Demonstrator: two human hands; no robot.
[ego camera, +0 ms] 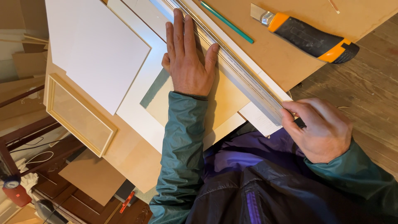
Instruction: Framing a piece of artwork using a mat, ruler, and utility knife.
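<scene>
The left hand (187, 62) is lying flat, fingers stretched out and together, pressing down along the edge of a long metal straightedge (236, 68) that is running diagonally from the top centre of the frame toward the lower right. The right hand (321, 130) is pinching the near end of that straightedge, thumb and fingers closed on it, at the right of the frame. Under the rule a white mat board (139, 93) is sitting on the brown workboard (286, 58), with a tan sheet (226, 101) lying over it under the left wrist. The orange-and-black utility knife (309, 37) is resting untouched at the upper right, apart from both hands, and a green pencil (227, 21) is lying just beside the rule. So the rule looks lined up, while no cut is showing yet. Further out, a white panel (97, 49) is lying at the upper left and a pale wooden frame (78, 114) at the left
</scene>
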